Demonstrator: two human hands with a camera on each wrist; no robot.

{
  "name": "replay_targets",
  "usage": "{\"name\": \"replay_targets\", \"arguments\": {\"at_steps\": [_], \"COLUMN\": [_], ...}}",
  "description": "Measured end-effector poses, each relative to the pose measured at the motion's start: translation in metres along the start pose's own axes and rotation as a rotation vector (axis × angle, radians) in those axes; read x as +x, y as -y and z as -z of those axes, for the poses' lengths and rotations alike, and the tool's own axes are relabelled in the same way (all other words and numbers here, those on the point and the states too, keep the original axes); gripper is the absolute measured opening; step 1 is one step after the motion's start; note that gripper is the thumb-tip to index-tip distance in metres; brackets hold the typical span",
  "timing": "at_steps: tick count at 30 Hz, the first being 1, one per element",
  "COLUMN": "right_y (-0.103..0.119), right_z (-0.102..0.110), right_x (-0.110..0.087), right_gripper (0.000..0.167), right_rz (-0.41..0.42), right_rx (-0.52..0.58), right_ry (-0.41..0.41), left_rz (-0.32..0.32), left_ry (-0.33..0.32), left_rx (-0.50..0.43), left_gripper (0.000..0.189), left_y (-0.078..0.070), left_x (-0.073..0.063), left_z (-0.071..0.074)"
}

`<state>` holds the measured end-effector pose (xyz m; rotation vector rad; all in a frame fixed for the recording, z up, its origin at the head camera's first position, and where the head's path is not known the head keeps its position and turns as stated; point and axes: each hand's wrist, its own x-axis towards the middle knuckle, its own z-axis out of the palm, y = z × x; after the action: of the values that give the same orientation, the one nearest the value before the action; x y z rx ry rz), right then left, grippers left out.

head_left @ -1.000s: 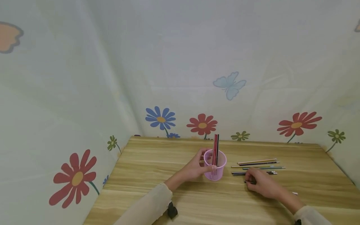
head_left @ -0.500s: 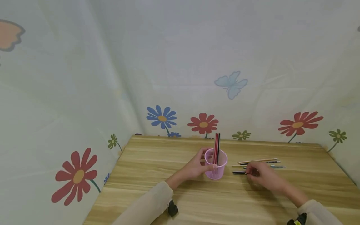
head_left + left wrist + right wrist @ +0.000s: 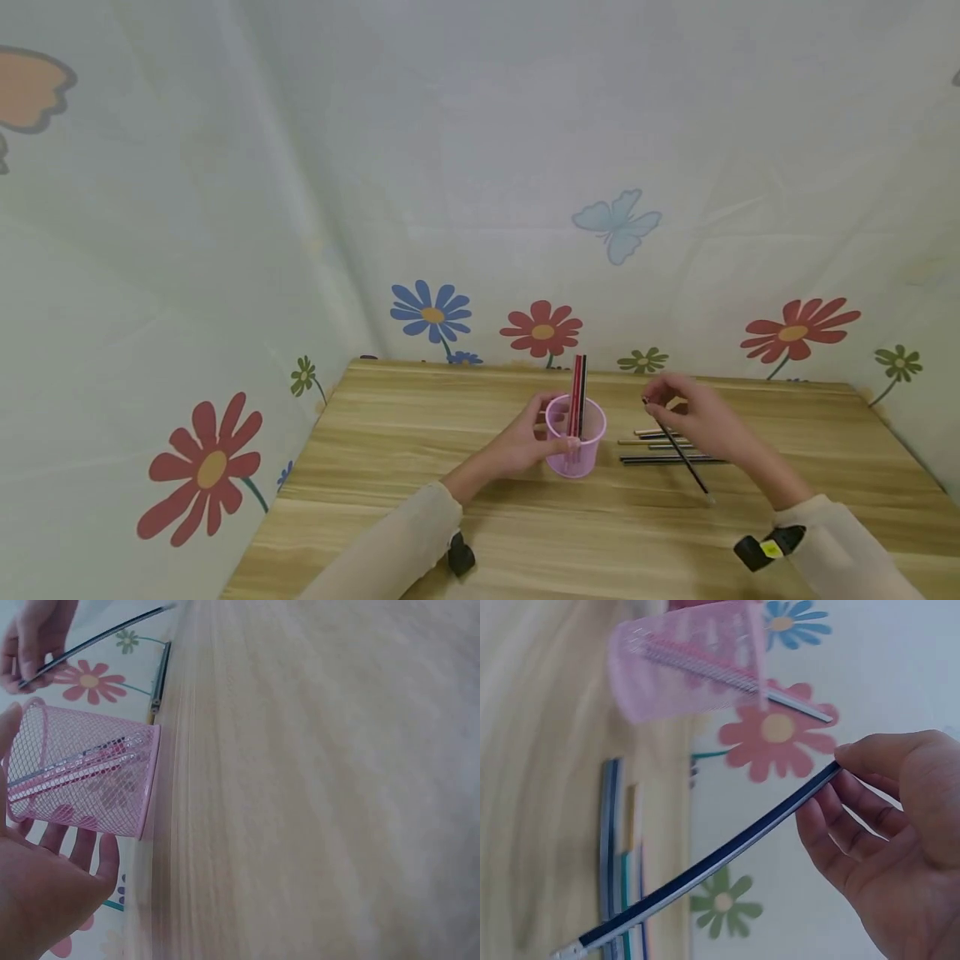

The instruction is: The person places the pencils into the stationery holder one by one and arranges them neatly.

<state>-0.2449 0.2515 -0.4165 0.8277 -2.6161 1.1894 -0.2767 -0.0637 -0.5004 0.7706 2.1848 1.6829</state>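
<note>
My left hand [image 3: 517, 450] holds a pink mesh pencil cup [image 3: 587, 460], thumb on the near side and fingers round the far side. The cup [image 3: 82, 769] stands upright on the table with red and black pencils [image 3: 577, 387] leaning in it. To the right of the cup, my right hand [image 3: 701, 421] pinches a dark pencil [image 3: 686, 463] near one end, above the table. In the right wrist view this pencil [image 3: 720, 859] slants down to a pale, eraser-like end. Several pencils [image 3: 637, 460] lie on the table below my right hand, partly hidden by it.
The wood-grain table [image 3: 420, 400] backs onto a pale curtain [image 3: 480, 167] printed with flowers and a butterfly. Black devices sit at both wrists, one by the left sleeve [image 3: 397, 542] and one by the right sleeve [image 3: 840, 550].
My right hand has picked up the dark pencil from the table and risen away from me, tilting the pencil. The left hand and the cup have stayed in place.
</note>
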Motion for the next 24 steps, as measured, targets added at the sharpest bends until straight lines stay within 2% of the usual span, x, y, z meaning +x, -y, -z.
{"name": "replay_targets", "arguments": {"at_steps": [14,18,24], "right_y": [0.038,0.045,0.049], "right_z": [0.008,0.011,0.008], "right_x": [0.048,0.056,0.061], "right_gripper": [0.015,0.017,0.025], "right_rz": [0.047,0.049,0.012], "right_rx": [0.193,0.252,0.423], "right_ry": [-0.263,-0.316,-0.377], "left_rz": [-0.014,-0.003,-0.002], "left_ry": [0.017,0.019,0.013], "left_rx": [0.01,0.014,0.022], "left_gripper": [0.078,0.078,0.076], "left_y": [0.0,0.001,0.001], "left_x": [0.003,0.003,0.003], "left_z": [-0.001,0.0,0.001]}}
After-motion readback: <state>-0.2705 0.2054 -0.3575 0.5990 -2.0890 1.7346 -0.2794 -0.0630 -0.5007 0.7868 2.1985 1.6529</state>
